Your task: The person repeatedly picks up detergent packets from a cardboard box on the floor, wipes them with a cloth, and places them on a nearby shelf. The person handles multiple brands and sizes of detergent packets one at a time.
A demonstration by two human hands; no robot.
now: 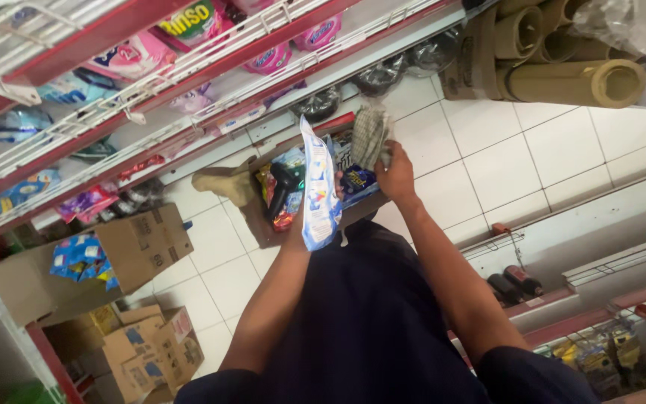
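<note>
- Hands are up in front, over an open cardboard box [263, 224] on the floor.
- Left hand [302, 217] has fingers closed round a blue-white pouch [318, 187], long way up-down.
- Right hand [396, 176] fingers grip a checked cloth [370, 135], just beside the pouch.

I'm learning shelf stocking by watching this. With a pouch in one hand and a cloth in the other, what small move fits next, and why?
Probably lift the blue-and-white pouch in the left hand toward the wire shelves: it is already out of the open carton, and the right hand is occupied by the checked cloth.
</note>
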